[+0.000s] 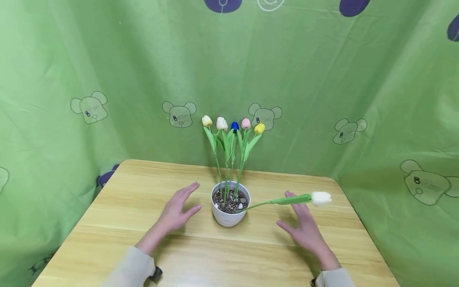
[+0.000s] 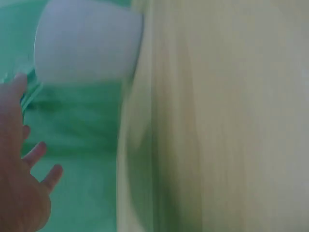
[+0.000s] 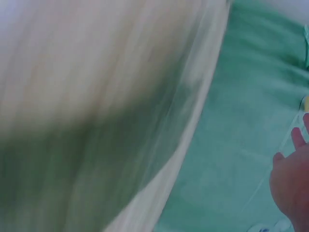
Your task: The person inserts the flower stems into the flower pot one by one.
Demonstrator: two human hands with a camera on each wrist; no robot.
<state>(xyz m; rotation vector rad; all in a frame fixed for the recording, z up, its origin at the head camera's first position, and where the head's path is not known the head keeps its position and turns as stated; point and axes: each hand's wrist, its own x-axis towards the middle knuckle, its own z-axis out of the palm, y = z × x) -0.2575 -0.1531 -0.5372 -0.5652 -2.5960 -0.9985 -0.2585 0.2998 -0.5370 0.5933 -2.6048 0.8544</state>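
A white flowerpot (image 1: 229, 219) filled with dark soil (image 1: 233, 205) stands on the table between my hands. Several artificial tulips rise upright from it, among them a blue tulip (image 1: 234, 127), a pink tulip (image 1: 246, 123) and a yellow tulip (image 1: 259, 128). One white tulip (image 1: 320, 198) leans far out over the pot's right rim, nearly level. My left hand (image 1: 175, 211), fingers spread, is left of the pot and holds nothing; the pot (image 2: 87, 43) also shows in the left wrist view. My right hand (image 1: 304, 228) is spread just under the leaning tulip's leaf, which overlaps its fingertips.
The wooden table (image 1: 201, 259) reaches back to a green curtain (image 1: 143, 71) printed with bear heads, which also hangs along both sides. Dark bands (image 1: 155, 274) sit at the wrists by the pale sleeves.
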